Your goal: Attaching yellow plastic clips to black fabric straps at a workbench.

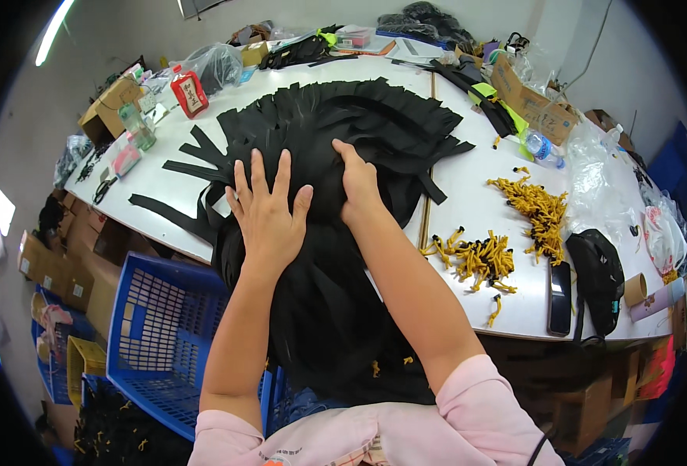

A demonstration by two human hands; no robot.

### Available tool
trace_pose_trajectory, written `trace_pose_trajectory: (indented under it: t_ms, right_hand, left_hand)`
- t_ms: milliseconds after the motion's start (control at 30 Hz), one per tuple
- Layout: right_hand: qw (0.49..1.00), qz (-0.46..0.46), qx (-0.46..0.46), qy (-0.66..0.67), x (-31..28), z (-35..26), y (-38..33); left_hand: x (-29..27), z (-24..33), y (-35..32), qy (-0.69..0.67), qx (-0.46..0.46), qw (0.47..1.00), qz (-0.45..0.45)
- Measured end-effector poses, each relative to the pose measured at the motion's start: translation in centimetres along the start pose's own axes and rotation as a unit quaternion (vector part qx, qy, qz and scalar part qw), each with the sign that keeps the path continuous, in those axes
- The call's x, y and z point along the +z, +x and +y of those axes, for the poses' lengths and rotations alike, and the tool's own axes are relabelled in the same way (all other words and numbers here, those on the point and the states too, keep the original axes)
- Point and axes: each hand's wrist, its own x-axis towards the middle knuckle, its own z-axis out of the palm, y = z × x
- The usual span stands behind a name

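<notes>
Right now both hands rest on a big floppy pile of flat black fabric strips (pixel 336 155). The left hand (pixel 268 213) lies open and flat on the pile, with its fingers spread wide. The right hand (pixel 357 182) is just beside it, with its fingers curled down into the cloth, pinching some of it. The pile sits in the middle of the white table (pixel 476 206) and spills over the near edge toward the person. The strips look thin and soft, and they fan out like long feathers.

To the right of the pile lie two heaps of small yellow cord pieces with black tips (pixel 507 233). Past them, near the table's edge, are a flat dark phone (pixel 559 298) and a soft black bag (pixel 597 276). A clear plastic bottle with a blue label (pixel 543 147) lies farther back on that side, near an open brown cardboard box (pixel 531 101).

To the left of the pile stand a red bottle with a white label (pixel 189 92), a clear green-tinted jar (pixel 137 126) and another brown cardboard box (pixel 109 105). Below the table's edge on the left is a blue plastic basket with a grid of holes (pixel 161 326).
</notes>
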Motion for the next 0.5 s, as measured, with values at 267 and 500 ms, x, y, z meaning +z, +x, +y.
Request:
trace_pose_trajectory:
  t_ms: [267,500]
  right_hand:
    - [0.996,0.024,-0.080,0.015,-3.5,0.9,-1.2]
    - [0.990,0.032,-0.059,0.126,-4.2,1.5,-3.4]
  left_hand:
    - [-0.9,1.0,0.3,0.032,0.086,0.995,-0.030]
    - [0.0,1.2,1.0,-0.004,0.059,0.998,-0.035]
